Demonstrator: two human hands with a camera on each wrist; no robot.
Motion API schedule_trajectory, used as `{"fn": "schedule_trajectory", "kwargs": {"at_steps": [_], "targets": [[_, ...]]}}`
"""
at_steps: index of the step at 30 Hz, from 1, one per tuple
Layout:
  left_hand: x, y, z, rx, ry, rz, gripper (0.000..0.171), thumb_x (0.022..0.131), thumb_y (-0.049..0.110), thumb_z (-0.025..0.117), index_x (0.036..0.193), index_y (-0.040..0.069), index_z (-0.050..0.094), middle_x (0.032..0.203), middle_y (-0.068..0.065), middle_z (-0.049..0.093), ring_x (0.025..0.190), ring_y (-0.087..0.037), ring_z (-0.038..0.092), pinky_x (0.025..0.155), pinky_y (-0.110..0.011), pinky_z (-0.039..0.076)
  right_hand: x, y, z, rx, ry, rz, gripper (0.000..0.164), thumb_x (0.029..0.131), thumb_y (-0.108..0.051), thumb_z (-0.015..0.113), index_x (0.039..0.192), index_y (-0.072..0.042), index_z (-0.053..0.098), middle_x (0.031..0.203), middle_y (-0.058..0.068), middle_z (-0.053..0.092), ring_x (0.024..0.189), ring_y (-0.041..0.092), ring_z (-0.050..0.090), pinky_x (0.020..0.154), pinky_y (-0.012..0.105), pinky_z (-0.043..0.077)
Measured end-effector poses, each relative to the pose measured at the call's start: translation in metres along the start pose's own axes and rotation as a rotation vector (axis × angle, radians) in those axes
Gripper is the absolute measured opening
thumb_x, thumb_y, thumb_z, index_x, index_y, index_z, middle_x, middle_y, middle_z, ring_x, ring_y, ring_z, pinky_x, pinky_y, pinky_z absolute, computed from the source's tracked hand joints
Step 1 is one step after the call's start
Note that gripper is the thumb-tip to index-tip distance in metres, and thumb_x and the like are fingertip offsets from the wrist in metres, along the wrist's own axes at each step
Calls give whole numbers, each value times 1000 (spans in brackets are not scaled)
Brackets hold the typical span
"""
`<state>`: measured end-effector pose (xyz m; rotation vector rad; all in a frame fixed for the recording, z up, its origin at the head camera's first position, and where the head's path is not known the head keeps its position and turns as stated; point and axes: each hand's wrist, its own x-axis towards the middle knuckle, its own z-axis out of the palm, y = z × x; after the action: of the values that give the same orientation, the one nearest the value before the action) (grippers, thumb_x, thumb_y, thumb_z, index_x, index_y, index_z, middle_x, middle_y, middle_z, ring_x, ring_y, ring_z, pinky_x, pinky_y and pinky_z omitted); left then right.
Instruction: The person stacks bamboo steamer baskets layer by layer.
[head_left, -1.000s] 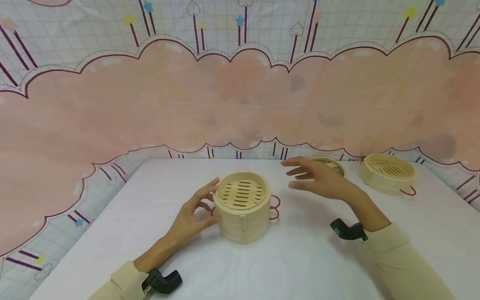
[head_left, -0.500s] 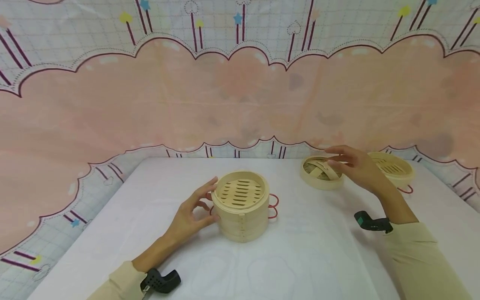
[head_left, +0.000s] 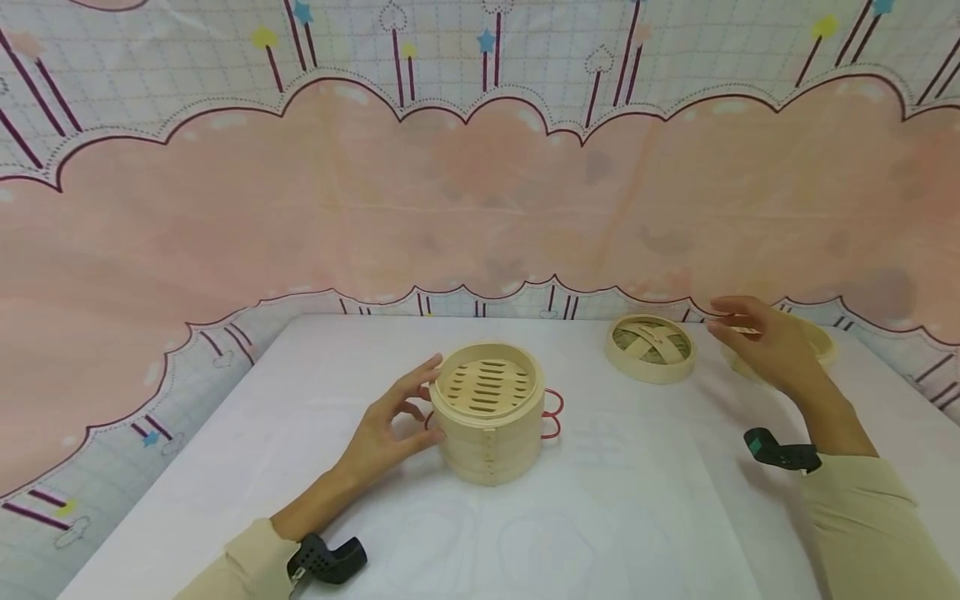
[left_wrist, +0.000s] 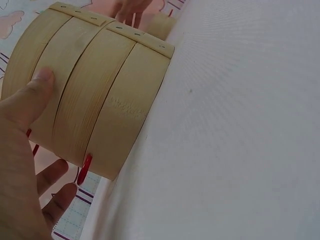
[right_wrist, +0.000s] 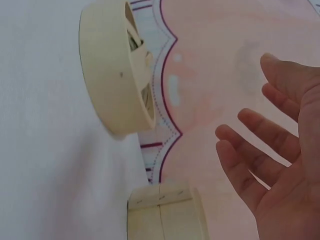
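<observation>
On my feed, the right hand (head_left: 768, 342) has travelled: a second ago it blocked much of the lid (head_left: 651, 348), half a second ago it was at the lid's right edge, and now it is farther right, partly covering the single basket (head_left: 825, 346) in the head view. The lid is therefore in full sight. I see that hand's fingers spread, loosely bent and holding nothing; the right wrist view shows it apart from both lid and basket. The left hand (head_left: 382, 425) hasn't changed its grip, thumb on the near wall and fingers round the left side of the steamer stack (head_left: 489, 450), which stands upright where it was, near the middle of the white table (head_left: 637, 517). Counting up, I have one stack of two baskets, with two red loops (head_left: 562, 403) on its right side, plus the one single basket at the back right, making three baskets in all. There is one lid, lying just left of that single basket, and two black wrist cameras (head_left: 326, 562), one on each arm.
</observation>
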<state>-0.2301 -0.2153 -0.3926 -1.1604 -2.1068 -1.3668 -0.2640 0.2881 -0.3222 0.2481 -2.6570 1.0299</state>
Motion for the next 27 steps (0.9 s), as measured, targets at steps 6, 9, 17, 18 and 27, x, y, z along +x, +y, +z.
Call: {"fn": "schedule_trajectory", "kwargs": {"at_steps": [6,9,17,18,27], "targets": [[2,1,0,-2,-6,-30,76,73,1,81,140,8,44,151,-10,34,99,-21,53,72,-33,50,0,11,-6,-24,21,30,57,96,-42,55,138,-6,44,134,24,48,118,48,47,90,64,39],[3,2,-1,-2,-5,-37,75,74,2,80,140,8,44,151,-10,34,100,-22,53,72,-33,50,0,17,-9,-68,53,40,53,95,-43,55,135,-9,49,131,22,52,115,43,50,89,60,42],[8,18,-3,-1,-4,-31,76,69,-10,79,137,0,45,148,-19,36,98,-20,53,71,-37,50,-14,31,-22,-81,139,111,51,93,-44,58,131,-9,54,124,20,57,108,18,50,79,16,43],[9,22,-4,-4,-5,-30,76,69,-11,79,136,-2,45,147,-21,36,98,-20,54,71,-38,50,-16,32,-23,-70,146,126,52,93,-44,57,132,-9,53,124,19,56,107,19,49,76,12,41],[3,19,-7,-23,-18,-38,76,71,-7,80,138,2,45,149,-17,35,99,-21,53,73,-36,50,-32,41,-33,26,115,298,65,93,-52,52,144,-13,41,144,29,35,127,53,33,75,41,53]]}}
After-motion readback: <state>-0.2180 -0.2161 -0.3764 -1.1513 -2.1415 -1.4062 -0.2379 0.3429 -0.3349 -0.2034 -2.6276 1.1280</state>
